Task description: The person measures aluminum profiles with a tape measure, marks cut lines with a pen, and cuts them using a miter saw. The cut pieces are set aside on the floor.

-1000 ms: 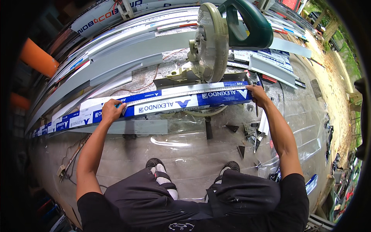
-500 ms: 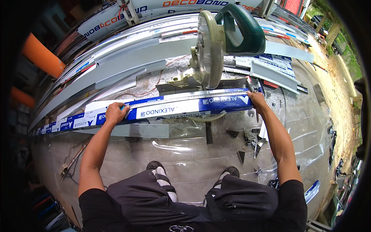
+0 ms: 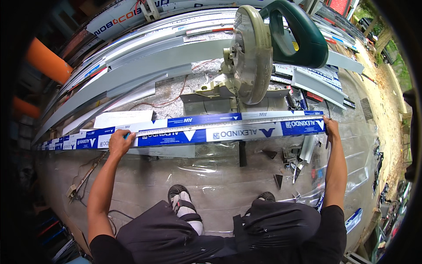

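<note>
Long straight bar in blue-and-white printed film (image 3: 246, 131) lies across in front of me, long axis about 9 to 3 o'clock, tipped slightly: 3 o'clock end sits farther from me, 9 o'clock end nearer and running well past my left hand (image 3: 119, 143). Thin pale graduated measuring strip (image 3: 202, 127) lies along its upper face, parallel to the axis, spanning hand to hand.

Left: at 9, fingers curled, gripping a small light-blue item (image 3: 127, 136) at the bar; what it is, can't tell. Forearm angles toward 1. Right hand (image 3: 331, 126): at 3, closed on the bar's end, thumb on top; forearm near straight up to 12. Both arms reaching forward, wide apart.

Power saw with dark green loop handle and cloudy round guard (image 3: 252, 55) stands at 12 to 1, beyond the bar. Dark triangular offcut (image 3: 278, 181) on the floor at 4.
</note>
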`<move>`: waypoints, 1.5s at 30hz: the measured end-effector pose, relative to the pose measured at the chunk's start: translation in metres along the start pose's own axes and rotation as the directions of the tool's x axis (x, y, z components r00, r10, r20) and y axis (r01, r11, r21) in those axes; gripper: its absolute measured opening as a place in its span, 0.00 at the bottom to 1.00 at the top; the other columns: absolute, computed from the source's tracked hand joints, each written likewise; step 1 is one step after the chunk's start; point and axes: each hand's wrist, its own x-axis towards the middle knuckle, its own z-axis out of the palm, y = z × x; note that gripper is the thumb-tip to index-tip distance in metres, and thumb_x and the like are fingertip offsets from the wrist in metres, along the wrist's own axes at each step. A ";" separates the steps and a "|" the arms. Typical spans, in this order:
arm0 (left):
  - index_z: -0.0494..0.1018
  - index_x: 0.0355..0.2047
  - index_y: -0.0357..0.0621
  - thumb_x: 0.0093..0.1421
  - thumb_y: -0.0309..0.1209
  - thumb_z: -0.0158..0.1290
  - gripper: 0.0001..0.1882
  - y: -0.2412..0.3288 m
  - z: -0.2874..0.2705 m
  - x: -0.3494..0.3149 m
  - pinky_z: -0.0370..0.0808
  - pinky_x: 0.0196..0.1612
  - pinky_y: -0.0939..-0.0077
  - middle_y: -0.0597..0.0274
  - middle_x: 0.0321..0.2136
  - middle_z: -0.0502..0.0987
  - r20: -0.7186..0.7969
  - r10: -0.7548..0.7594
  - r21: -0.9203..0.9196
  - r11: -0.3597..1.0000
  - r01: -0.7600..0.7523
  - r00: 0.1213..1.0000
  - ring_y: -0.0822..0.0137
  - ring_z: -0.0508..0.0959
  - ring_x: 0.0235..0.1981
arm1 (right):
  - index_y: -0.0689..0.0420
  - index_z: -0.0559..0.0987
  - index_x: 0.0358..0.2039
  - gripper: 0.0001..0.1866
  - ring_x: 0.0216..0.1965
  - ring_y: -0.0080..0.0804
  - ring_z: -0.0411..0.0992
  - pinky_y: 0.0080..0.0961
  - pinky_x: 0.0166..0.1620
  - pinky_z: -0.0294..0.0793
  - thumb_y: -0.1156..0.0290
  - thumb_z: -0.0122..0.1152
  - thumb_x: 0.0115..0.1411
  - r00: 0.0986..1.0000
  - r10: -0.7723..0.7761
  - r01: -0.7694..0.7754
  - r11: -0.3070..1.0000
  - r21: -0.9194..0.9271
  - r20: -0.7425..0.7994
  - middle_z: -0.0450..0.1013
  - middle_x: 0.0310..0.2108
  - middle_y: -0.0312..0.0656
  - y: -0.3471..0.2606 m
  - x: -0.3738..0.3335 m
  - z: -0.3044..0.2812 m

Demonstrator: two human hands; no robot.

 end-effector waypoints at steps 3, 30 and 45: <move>0.87 0.39 0.46 0.59 0.50 0.64 0.20 -0.001 0.006 -0.001 0.78 0.48 0.54 0.51 0.43 0.84 -0.014 0.046 -0.017 0.999 -0.046 0.999 0.47 0.83 0.44 | 0.65 0.86 0.40 0.18 0.28 0.22 0.74 0.23 0.31 0.71 0.60 0.70 0.64 0.992 -0.114 0.118 0.989 0.093 -0.051 0.81 0.31 0.39 0.003 0.008 -0.015; 0.76 0.45 0.43 0.66 0.44 0.57 0.18 0.019 0.007 0.024 0.77 0.45 0.46 0.40 0.36 0.83 0.170 0.106 0.205 0.969 -0.141 0.980 0.40 0.83 0.42 | 0.62 0.76 0.44 0.09 0.36 0.28 0.79 0.26 0.40 0.81 0.72 0.65 0.68 0.580 -0.590 0.135 0.749 0.648 0.561 0.80 0.41 0.45 -0.152 -0.259 0.183; 0.71 0.68 0.59 0.67 0.45 0.54 0.29 0.020 0.005 0.035 0.77 0.53 0.48 0.43 0.45 0.84 0.265 0.108 0.290 0.939 -0.186 0.958 0.42 0.82 0.48 | 0.63 0.77 0.47 0.10 0.37 0.22 0.77 0.22 0.41 0.78 0.75 0.60 0.67 0.215 -0.686 0.396 0.711 0.581 0.695 0.78 0.37 0.40 -0.223 -0.297 0.321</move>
